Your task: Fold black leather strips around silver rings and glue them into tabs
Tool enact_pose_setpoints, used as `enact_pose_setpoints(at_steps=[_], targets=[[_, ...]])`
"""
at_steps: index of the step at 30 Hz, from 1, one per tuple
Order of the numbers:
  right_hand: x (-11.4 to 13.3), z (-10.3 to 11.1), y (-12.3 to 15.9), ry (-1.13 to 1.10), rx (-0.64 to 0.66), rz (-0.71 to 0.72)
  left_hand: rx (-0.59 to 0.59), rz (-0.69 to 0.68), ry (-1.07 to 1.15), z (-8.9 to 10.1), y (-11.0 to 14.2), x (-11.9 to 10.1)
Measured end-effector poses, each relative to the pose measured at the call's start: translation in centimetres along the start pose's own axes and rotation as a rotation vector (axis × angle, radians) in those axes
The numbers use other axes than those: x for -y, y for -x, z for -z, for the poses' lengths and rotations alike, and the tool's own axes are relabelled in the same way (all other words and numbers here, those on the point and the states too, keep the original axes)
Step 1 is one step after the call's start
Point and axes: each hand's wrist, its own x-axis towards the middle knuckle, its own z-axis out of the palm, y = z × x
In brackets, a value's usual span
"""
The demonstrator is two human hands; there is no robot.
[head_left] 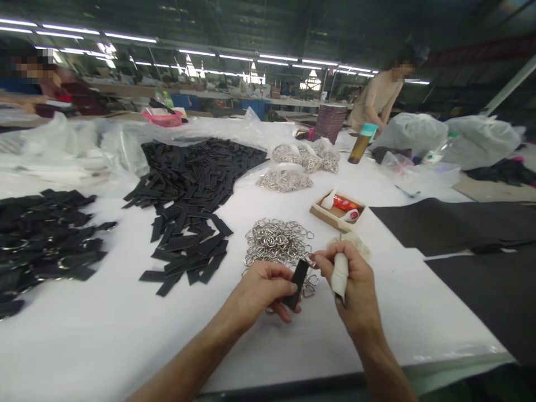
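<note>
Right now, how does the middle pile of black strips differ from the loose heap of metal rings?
The black strips are dark and flat; the metal rings are shiny, silvery and open in the centre. The strips' pile spreads far wider than the rings' compact heap. Both lie loose on the white table.
</note>
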Motion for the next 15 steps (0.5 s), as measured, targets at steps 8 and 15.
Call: enact_pose_setpoints(at_steps=[8,15], targets=[[0.04,0.37,-0.02,0.025,0.086,-0.032,0.095,0.021,0.009,0.1,0.07,-0.07],[0.36,0.81,0.29,0.101,0.177,-0.08,-0.037,-0.073,-0.266,-0.46,0.38,0.05]])
